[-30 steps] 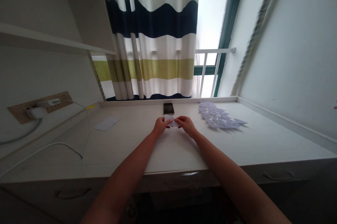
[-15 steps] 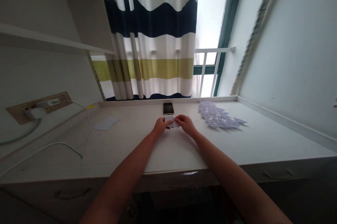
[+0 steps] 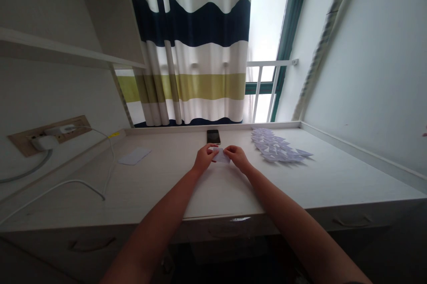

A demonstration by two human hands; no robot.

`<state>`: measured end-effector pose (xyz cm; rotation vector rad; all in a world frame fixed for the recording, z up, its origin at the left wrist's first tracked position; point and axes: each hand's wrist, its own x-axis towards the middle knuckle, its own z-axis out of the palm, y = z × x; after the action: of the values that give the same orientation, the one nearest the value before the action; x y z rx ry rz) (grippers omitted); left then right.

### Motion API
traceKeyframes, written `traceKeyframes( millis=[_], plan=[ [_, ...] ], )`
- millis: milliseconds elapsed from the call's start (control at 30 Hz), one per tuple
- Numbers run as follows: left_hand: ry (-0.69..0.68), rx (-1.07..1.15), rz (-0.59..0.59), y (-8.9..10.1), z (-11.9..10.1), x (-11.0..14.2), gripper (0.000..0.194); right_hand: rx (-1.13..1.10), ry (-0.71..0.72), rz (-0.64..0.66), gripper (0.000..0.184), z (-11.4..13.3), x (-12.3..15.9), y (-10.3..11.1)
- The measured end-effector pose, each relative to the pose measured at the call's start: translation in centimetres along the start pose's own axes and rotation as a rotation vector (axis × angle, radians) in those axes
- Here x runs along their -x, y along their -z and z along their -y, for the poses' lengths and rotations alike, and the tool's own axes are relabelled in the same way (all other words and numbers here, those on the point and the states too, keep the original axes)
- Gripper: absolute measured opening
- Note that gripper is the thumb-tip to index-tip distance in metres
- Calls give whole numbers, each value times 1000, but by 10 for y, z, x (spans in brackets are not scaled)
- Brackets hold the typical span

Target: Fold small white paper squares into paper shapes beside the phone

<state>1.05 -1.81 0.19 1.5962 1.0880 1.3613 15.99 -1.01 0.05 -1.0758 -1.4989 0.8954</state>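
Both my hands meet over the middle of the white desk (image 3: 216, 190). My left hand (image 3: 203, 158) and my right hand (image 3: 236, 157) each pinch an edge of a small pale paper piece (image 3: 220, 156) held between them just above the desk. Right behind the paper lies a dark phone (image 3: 213, 136), face up. To the right, a row of several folded pale paper pieces (image 3: 276, 147) lies spread on the desk.
A flat paper sheet (image 3: 134, 156) lies at the left. A white cable (image 3: 83, 182) runs from a wall socket with a charger (image 3: 43, 141) across the desk's left part. A striped curtain (image 3: 193, 52) and window railing stand behind. Drawer handles sit below the front edge.
My hands have stayed in place; the fingers have shifted slightly on the small paper, which now shows a bit more between them.
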Motion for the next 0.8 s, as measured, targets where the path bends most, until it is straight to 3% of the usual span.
traceKeyframes(
  millis=[300,633,800],
  plan=[
    [-125,-173,-7,0,0,4,21,-50,-49,23,19,3,2,0],
    [-252,-416,-106,-1,-4,5,16,-88,-45,36,17,4,3,-3],
    [-356,-538,-9,-2,-9,9,14,-124,-73,5,17,2,3,-2]
  ],
)
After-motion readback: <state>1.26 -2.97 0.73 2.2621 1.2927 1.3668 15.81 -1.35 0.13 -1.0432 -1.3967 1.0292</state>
